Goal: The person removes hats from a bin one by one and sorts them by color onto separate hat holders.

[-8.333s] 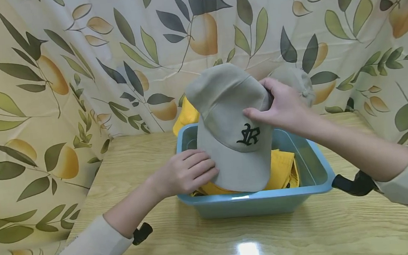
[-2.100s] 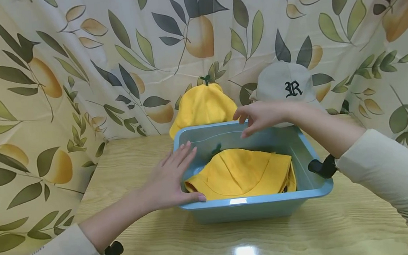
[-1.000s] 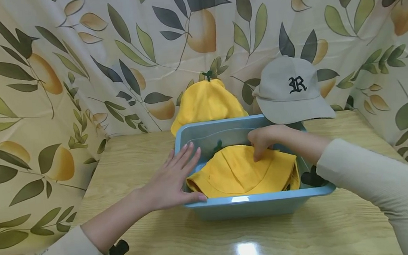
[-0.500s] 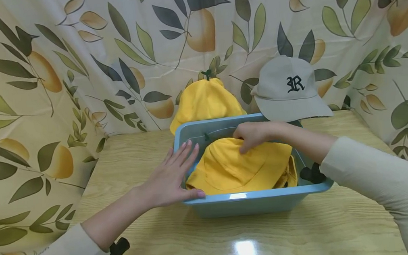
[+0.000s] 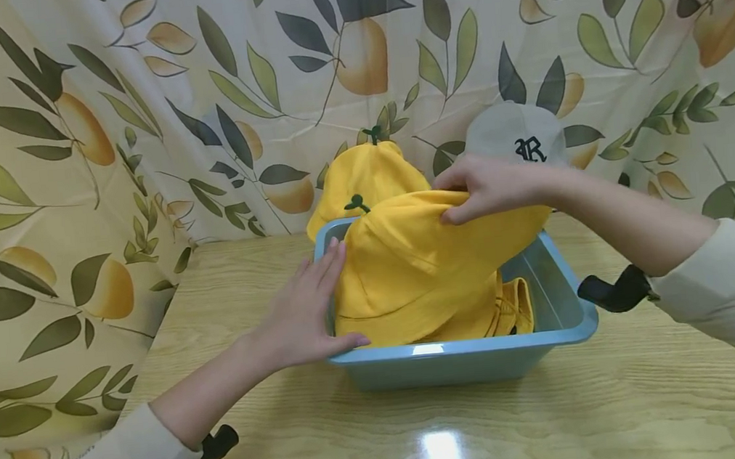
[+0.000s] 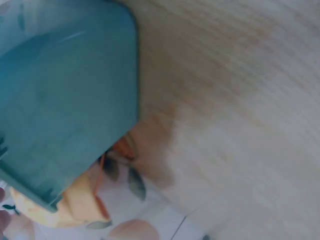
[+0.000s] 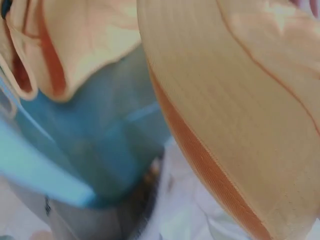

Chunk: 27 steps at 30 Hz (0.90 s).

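Note:
My right hand (image 5: 501, 185) pinches the upper edge of a yellow hat (image 5: 403, 263) with a green sprout on its crown. The hat is tilted, partly raised out of a blue plastic bin (image 5: 445, 368). Its broad brim (image 7: 225, 115) fills much of the right wrist view. Under it, more folded yellow fabric (image 5: 517, 307) lies in the bin. My left hand (image 5: 302, 312) rests at the bin's front left corner with fingers spread and the thumb along the front rim. The left wrist view mostly shows the bin's outer wall (image 6: 75, 100).
Behind the bin stands another yellow hat (image 5: 369, 174) with a green sprout. A light grey cap (image 5: 510, 129) with a black letter sits at the back right, partly hidden by my right hand. The wooden table (image 5: 281, 441) meets a leaf-and-fruit patterned curtain (image 5: 228, 67).
Earlier, both hands were on a grey cap over the bin; a grey cap now sits at the back right. My right hand then reached in, grasped the yellow hat and raised it.

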Each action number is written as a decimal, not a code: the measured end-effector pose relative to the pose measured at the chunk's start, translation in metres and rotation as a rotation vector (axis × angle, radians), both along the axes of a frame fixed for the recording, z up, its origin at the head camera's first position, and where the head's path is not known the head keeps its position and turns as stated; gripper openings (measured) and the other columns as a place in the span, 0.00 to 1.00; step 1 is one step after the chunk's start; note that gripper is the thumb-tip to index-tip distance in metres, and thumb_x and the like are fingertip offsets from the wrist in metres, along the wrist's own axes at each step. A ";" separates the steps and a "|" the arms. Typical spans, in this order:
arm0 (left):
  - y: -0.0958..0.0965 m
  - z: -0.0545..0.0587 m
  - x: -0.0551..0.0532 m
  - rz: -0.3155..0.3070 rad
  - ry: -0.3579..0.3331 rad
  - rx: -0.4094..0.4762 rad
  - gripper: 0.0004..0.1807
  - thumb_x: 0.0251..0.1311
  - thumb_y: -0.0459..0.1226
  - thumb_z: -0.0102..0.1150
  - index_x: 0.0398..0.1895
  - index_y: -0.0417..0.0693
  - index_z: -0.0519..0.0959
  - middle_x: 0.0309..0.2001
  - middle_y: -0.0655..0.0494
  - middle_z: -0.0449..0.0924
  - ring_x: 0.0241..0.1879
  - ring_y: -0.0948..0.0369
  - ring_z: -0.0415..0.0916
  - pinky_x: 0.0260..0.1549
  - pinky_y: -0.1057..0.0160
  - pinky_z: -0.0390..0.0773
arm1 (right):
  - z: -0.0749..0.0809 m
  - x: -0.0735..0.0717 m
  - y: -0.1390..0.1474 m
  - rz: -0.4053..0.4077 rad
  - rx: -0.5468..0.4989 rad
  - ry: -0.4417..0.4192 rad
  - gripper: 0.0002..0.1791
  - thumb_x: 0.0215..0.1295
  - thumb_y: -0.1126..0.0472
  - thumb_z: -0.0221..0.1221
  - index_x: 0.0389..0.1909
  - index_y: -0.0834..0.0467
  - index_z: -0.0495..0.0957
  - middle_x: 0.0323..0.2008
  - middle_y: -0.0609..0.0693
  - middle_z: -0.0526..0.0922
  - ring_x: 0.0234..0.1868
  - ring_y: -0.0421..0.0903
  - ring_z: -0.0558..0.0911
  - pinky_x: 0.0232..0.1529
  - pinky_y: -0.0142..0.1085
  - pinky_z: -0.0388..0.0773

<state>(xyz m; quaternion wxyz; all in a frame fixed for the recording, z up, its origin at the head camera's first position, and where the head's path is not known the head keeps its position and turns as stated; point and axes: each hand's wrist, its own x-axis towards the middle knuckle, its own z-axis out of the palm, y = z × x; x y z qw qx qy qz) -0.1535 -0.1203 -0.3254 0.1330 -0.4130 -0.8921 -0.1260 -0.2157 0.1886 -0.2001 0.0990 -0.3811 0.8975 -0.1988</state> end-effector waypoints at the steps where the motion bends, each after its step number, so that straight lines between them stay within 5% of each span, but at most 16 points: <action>1: 0.000 0.001 -0.002 -0.028 0.058 0.019 0.65 0.46 0.68 0.58 0.74 0.37 0.39 0.73 0.38 0.46 0.72 0.48 0.50 0.66 0.42 0.53 | 0.007 0.003 0.004 -0.016 -0.011 0.007 0.09 0.56 0.62 0.62 0.23 0.57 0.71 0.17 0.44 0.65 0.18 0.37 0.66 0.21 0.29 0.63; 6: -0.003 0.009 -0.013 -0.127 0.334 0.105 0.66 0.34 0.58 0.75 0.71 0.31 0.50 0.68 0.35 0.58 0.66 0.45 0.62 0.61 0.39 0.61 | 0.035 0.016 0.021 -0.135 -0.042 0.054 0.08 0.57 0.61 0.64 0.26 0.58 0.74 0.18 0.47 0.70 0.18 0.40 0.72 0.21 0.29 0.67; 10: -0.002 0.015 -0.021 -0.139 0.458 0.152 0.62 0.31 0.54 0.78 0.68 0.34 0.56 0.64 0.36 0.64 0.59 0.44 0.68 0.60 0.42 0.65 | 0.046 0.022 0.035 -0.229 -0.120 0.027 0.07 0.58 0.61 0.64 0.33 0.60 0.78 0.22 0.50 0.76 0.20 0.44 0.78 0.23 0.30 0.75; 17: 0.007 0.030 -0.027 -0.178 0.535 0.252 0.51 0.31 0.41 0.79 0.63 0.36 0.62 0.61 0.33 0.62 0.59 0.41 0.66 0.61 0.45 0.65 | 0.051 0.026 0.056 -0.407 -0.205 -0.064 0.12 0.59 0.58 0.65 0.41 0.58 0.77 0.27 0.51 0.81 0.24 0.51 0.83 0.25 0.36 0.81; 21: 0.007 0.041 -0.028 -0.283 0.568 0.346 0.36 0.31 0.30 0.74 0.51 0.36 0.71 0.52 0.35 0.69 0.52 0.43 0.71 0.58 0.45 0.69 | 0.046 0.024 0.063 -0.436 -0.200 -0.084 0.12 0.60 0.58 0.64 0.42 0.58 0.77 0.27 0.50 0.80 0.23 0.49 0.81 0.25 0.35 0.80; 27: 0.015 0.055 -0.026 -0.451 0.555 0.513 0.15 0.39 0.27 0.71 0.33 0.39 0.78 0.35 0.44 0.76 0.38 0.49 0.74 0.42 0.51 0.77 | 0.028 0.015 0.066 -0.379 -0.065 0.074 0.10 0.60 0.61 0.63 0.38 0.60 0.75 0.24 0.49 0.72 0.25 0.42 0.70 0.25 0.30 0.66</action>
